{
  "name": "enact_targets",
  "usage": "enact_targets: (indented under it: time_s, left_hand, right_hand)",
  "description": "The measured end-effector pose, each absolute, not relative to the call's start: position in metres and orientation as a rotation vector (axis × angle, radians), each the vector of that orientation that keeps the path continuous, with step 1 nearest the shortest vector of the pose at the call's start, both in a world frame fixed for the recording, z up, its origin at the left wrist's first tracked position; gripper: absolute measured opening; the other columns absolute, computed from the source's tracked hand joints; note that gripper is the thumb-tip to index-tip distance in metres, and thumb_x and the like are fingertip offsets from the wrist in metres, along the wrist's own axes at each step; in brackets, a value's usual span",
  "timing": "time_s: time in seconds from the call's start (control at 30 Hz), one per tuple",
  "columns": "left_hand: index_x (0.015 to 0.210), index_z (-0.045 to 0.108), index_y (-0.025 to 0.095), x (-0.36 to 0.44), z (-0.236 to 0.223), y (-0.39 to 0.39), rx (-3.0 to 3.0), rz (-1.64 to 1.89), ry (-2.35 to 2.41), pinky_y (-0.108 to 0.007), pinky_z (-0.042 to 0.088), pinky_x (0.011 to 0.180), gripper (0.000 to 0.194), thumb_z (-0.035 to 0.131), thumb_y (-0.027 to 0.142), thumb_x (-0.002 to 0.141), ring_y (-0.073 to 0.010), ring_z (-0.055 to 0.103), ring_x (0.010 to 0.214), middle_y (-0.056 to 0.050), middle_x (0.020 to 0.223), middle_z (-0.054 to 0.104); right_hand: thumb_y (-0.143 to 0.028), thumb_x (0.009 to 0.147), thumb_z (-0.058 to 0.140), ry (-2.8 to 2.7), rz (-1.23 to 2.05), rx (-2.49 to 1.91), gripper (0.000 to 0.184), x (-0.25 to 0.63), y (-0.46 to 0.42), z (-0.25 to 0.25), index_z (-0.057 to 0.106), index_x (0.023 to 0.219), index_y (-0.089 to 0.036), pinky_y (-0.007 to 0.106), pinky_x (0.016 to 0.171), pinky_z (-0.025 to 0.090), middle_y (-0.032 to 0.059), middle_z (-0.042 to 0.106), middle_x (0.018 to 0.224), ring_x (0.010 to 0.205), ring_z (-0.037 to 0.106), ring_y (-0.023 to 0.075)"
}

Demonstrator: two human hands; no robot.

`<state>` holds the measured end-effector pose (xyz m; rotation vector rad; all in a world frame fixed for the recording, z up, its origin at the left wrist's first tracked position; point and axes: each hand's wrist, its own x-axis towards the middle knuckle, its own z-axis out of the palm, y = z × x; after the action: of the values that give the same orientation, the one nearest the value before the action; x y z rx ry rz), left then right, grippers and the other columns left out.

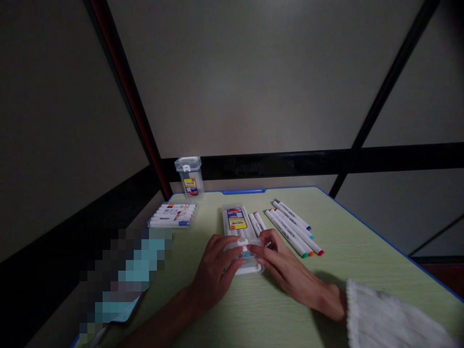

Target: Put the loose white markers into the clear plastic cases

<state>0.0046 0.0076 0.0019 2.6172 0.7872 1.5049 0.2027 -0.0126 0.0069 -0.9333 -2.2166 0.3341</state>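
Observation:
A clear plastic marker case lies flat on the table, its yellow and blue label facing up and white markers showing through. Its lid end, with a white latch, points toward me. My left hand grips the lid end from the left, fingers on top and thumb at the near side. From the right, my right hand holds the same end, with fingertips near the latch. Whether the latch is fastened is hidden by my fingers. Just right of the case lie a couple of loose markers, partly behind my right hand.
Several white markers with coloured ends lie loose at the right. Another clear case stands upright at the back left, and a marker-filled case lies before it. A pixelated teal object is at the left. The table has a blue edge.

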Motion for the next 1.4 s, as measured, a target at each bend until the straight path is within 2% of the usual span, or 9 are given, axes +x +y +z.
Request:
enact_targets:
  time_s: [0.33,0.53,0.77,0.93,1.17,1.4]
  left_hand:
    - [0.095,0.059,0.018,0.003,0.0,0.008,2.623,1.461,0.799,-0.036,0.048,0.077,0.013,0.054,0.015,0.083,-0.0201,0.056,0.089,-0.009,0.1,0.062]
    - [0.098,0.056,0.019,0.004,0.0,0.008,2.621,1.463,0.805,-0.038,0.048,0.078,0.016,0.052,0.015,0.083,-0.021,0.056,0.091,-0.009,0.1,0.062]
    - [0.104,0.052,0.02,0.003,-0.003,0.006,2.585,1.448,0.848,-0.038,0.047,0.082,0.024,0.053,0.013,0.081,-0.0216,0.054,0.095,-0.009,0.102,0.06]
    - [0.11,0.05,0.02,0.003,-0.003,0.005,2.509,1.48,0.884,-0.038,0.044,0.085,0.031,0.052,0.013,0.08,-0.0222,0.052,0.101,-0.009,0.108,0.057]
    - [0.112,0.051,0.021,0.002,-0.003,0.009,2.132,1.517,0.921,-0.037,0.039,0.092,0.026,0.041,0.027,0.089,-0.021,0.049,0.107,-0.008,0.114,0.054]
    - [0.097,0.06,0.018,0.002,-0.004,0.022,1.583,1.532,1.165,-0.035,0.04,0.092,0.032,0.041,0.042,0.086,-0.0218,0.054,0.102,-0.006,0.104,0.061]
  right_hand:
    - [-0.019,0.09,0.039,-2.198,0.355,-0.983,0.03,0.203,-0.013,0.006,0.05,0.117,-0.025,0.039,0.083,0.048,0.0087,0.044,0.102,0.094,0.051,0.0223]
    - [-0.021,0.089,0.044,-2.144,0.439,-1.002,0.028,0.204,-0.013,0.005,0.043,0.117,-0.021,0.038,0.083,0.049,0.0093,0.053,0.103,0.093,0.055,0.0223]
    - [-0.028,0.086,0.049,-2.149,0.476,-1.117,0.038,0.205,-0.014,0.001,0.037,0.121,-0.017,0.039,0.078,0.05,0.0138,0.057,0.111,0.095,0.058,0.0244]
    - [-0.03,0.082,0.056,-2.156,0.487,-1.188,0.046,0.205,-0.015,-0.003,0.036,0.122,-0.015,0.041,0.075,0.05,0.0139,0.06,0.104,0.09,0.059,0.0257]
    - [-0.026,0.084,0.052,-2.15,0.569,-1.155,0.043,0.203,-0.017,-0.002,0.033,0.121,-0.016,0.042,0.077,0.05,0.0137,0.058,0.105,0.092,0.058,0.0252]
    - [-0.027,0.084,0.05,-2.047,0.792,-1.033,0.043,0.2,-0.021,-0.004,0.031,0.122,-0.019,0.044,0.084,0.046,0.012,0.052,0.11,0.096,0.053,0.0239]
